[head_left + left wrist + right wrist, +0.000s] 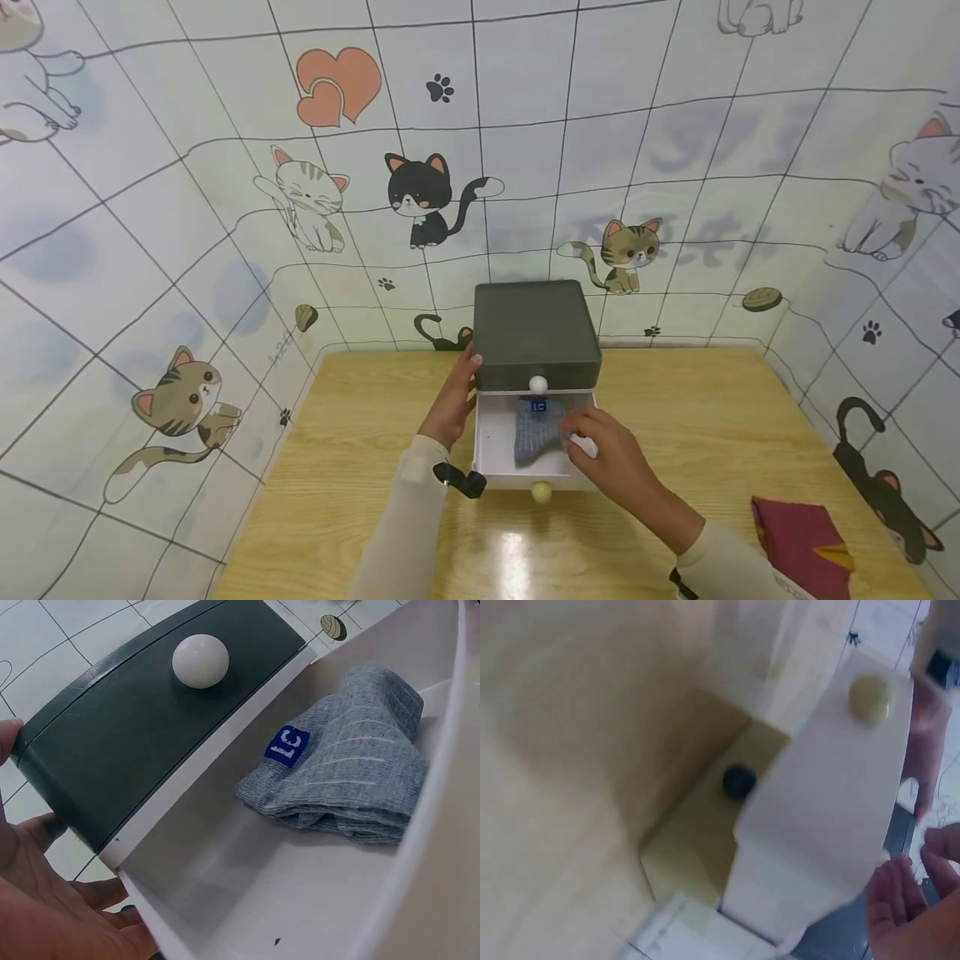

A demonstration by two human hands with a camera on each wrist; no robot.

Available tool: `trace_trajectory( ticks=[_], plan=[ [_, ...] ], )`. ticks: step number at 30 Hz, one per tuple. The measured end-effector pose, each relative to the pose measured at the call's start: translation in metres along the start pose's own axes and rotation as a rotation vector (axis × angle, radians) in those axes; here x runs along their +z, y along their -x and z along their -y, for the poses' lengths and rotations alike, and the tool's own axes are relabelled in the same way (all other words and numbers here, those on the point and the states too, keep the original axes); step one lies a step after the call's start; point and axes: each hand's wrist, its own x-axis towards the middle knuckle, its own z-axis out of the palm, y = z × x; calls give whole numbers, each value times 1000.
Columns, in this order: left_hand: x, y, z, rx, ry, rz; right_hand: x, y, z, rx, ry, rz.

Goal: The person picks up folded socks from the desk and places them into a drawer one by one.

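Presently the left hand (pixel 452 402), fingers extended, is touching the dark box (pixel 536 329); the grey sock (pixel 535 440) is lying in the pulled-out drawer (pixel 495 442); the right hand (pixel 613 457), loosely open, is obscuring the drawer's right side; maroon cloth (pixel 797 537) is lying farther right.

cream long sleeves (pixel 405 517), black wrist fittings (pixel 474 484)

Looks like a home: cat-print walls (pixel 525 167) and 1 wood-grain table (pixel 360 433).
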Motion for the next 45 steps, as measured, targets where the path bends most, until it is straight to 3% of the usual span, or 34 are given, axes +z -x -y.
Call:
trace_trajectory(
  ticks=[8, 16, 19, 26, 29, 38, 45],
  plan=[
    [-1, 2, 0, -5, 5, 5, 4, 35, 22, 47, -231, -177],
    [-1, 0, 3, -12, 26, -9, 21, 63, 28, 86, -456, -196],
    [-1, 0, 2, -12, 23, -9, 28, 74, 32, 211, -601, -174],
    [0, 0, -1, -17, 17, -16, 47, 91, 48, 714, -971, -204],
    [0, -1, -1, -16, 7, -16, 57, 93, 48, 865, -1069, -243],
    [1, 1, -1, -24, -17, -28, 76, 86, 47, 1016, -1351, -344],
    [2, 2, -1, -8, -10, -10, 81, 77, 56, 1124, -1441, -395]
  ],
)
